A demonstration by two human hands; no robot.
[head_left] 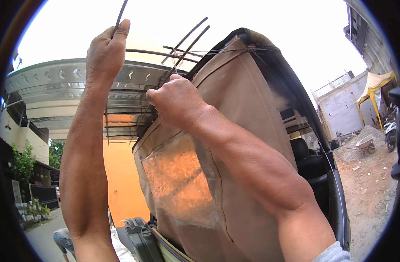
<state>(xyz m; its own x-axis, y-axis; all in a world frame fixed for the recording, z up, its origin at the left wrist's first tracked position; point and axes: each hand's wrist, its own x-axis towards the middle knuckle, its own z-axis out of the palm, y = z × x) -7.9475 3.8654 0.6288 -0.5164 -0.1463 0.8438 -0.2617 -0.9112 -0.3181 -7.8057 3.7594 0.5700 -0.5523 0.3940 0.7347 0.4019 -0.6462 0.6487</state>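
The brown seat cover already sits over most of the seat back, its clear pocket lying flat on the rear panel, so the bulk of the fitting looks done; what seems left is the fastening at the cover's top edge, where several thin dark cords stick out loose and untied above the cover. The left hand is raised high, up and to the left of the cover's top, forearm nearly vertical, its fingers closed on one cord and pulling it upward. The right hand lies against the cover's upper left edge, wrist bent, forearm coming in from the lower right across the cover; its fingers are curled tight at the edge, apparently pinching cords or fabric, though exactly what they grip is hidden. Right of the cover a dark car seat shows inside the open vehicle, and farther right stands a wheelbarrow on bare ground. Behind the cover rises an orange wall under a metal canopy.
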